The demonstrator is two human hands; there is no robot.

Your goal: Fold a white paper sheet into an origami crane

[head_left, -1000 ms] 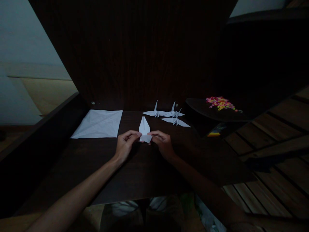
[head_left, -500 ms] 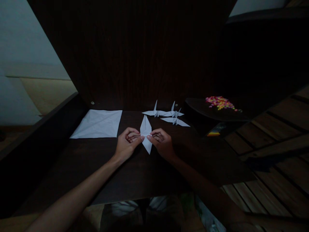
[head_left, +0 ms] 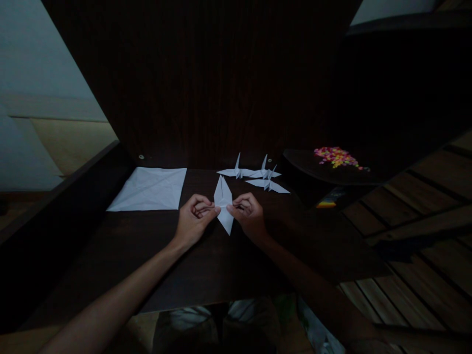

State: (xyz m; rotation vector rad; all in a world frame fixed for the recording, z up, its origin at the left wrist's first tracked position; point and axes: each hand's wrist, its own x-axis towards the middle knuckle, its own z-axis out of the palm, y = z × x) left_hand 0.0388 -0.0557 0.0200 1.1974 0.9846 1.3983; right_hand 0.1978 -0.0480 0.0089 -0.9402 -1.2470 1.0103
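A white folded origami paper (head_left: 223,194), long and diamond-shaped with a slit in its far half, is held upright over the dark desk (head_left: 177,275). My left hand (head_left: 195,216) pinches its left edge at the middle, thumb on the near face. At the right edge, my right hand (head_left: 249,216) pinches it the same way. Behind the paper and to the right stand folded paper cranes: one at the left (head_left: 236,172), one beside it (head_left: 264,172) and one in front (head_left: 268,185).
White creased paper sheets (head_left: 151,189) lie flat at the left. On a dark raised shelf (head_left: 298,160) to the right is a heap of small pink and yellow pieces (head_left: 337,156). A dark panel (head_left: 206,83) rises behind the desk, and a low side board (head_left: 73,182) bounds its left.
The near tip of the folded paper has shifted slightly to the right. My right hand has moved a touch right and its thumb sits nearer the paper's edge.
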